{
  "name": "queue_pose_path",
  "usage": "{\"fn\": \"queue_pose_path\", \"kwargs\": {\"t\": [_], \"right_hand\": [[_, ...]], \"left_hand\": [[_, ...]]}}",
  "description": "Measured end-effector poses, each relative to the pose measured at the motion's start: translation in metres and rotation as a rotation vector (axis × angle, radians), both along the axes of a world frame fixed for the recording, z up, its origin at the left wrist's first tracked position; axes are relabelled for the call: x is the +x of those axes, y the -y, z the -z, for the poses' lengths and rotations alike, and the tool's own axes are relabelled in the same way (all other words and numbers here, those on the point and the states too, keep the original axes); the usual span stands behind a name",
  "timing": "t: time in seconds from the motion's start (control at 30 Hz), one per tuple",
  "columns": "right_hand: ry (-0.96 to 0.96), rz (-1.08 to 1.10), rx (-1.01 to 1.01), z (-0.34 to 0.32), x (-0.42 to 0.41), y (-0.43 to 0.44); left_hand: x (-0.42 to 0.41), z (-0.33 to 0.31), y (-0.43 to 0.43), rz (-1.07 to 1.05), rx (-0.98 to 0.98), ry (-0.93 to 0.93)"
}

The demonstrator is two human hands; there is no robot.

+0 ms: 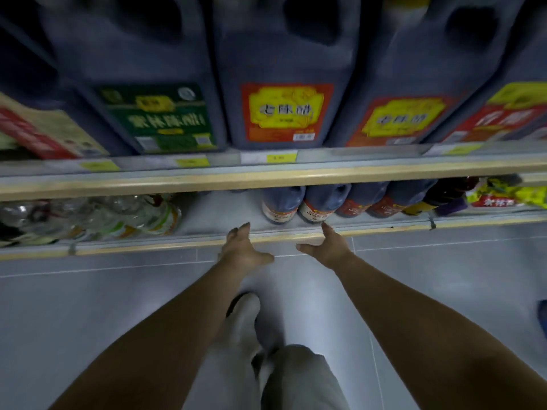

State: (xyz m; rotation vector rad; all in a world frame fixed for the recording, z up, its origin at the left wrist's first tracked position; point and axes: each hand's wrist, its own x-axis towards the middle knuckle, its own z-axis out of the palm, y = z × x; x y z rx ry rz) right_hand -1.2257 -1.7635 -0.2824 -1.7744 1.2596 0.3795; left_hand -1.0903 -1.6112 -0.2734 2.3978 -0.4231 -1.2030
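Both arms stretch down toward the bottom shelf (189, 242) of a shop rack. My left hand (241, 247) hovers at the shelf's front edge with fingers spread, holding nothing. My right hand (327, 247) is beside it, fingers straight and pointing at a dark bottle with a red-and-white label (321, 202) that stands just beyond its fingertips. Left of that bottle stands another dark bottle (282, 204). Neither hand touches a bottle.
Large dark jugs with a green label (159, 113) and with red-and-yellow labels (285, 110) fill the upper shelf (266, 176). Clear bottles (97, 216) lie at the bottom shelf's left, and more dark bottles (384, 199) and packets (509, 196) sit at its right. Grey tiled floor (103, 291) and my legs lie below.
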Motion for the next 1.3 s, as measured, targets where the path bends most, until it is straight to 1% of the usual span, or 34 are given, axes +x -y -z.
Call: {"fn": "queue_pose_path", "kwargs": {"t": [0.17, 0.27, 0.33, 0.43, 0.5, 0.63, 0.87, 0.97, 1.1, 1.23, 1.3], "right_hand": [[-0.049, -0.140, 0.055, -0.120, -0.008, -0.042], [-0.022, -0.246, 0.117, -0.179, -0.009, -0.071], [-0.011, -0.331, 0.142, -0.211, -0.008, -0.091], [0.016, -0.492, 0.119, -0.249, 0.002, -0.122], [0.021, -0.601, 0.099, -0.272, 0.012, -0.144], [0.023, -0.812, 0.059, -0.301, 0.037, -0.200], [0.055, -1.124, -0.013, -0.321, 0.091, -0.330], [0.070, -1.220, 0.022, -0.328, 0.114, -0.394], [0.096, -1.345, 0.017, -0.334, 0.146, -0.477], [0.155, -1.424, -0.017, -0.341, 0.181, -0.554], [0.167, -1.460, -0.029, -0.345, 0.198, -0.588]], "left_hand": [[-0.015, -0.125, -0.058, -0.114, 0.015, -0.015], [-0.028, -0.189, -0.094, -0.186, 0.024, 0.018], [-0.041, -0.222, -0.120, -0.204, 0.049, 0.040], [-0.064, -0.263, -0.167, -0.224, 0.134, 0.066], [-0.074, -0.285, -0.201, -0.297, 0.160, 0.044], [-0.085, -0.313, -0.274, -0.516, 0.162, 0.035], [-0.092, -0.336, -0.399, -0.746, 0.218, 0.115], [-0.089, -0.340, -0.457, -0.818, 0.248, 0.137], [-0.078, -0.347, -0.541, -0.968, 0.215, 0.151], [-0.061, -0.354, -0.617, -1.011, 0.270, 0.206], [-0.050, -0.355, -0.648, -1.031, 0.286, 0.204]]}}
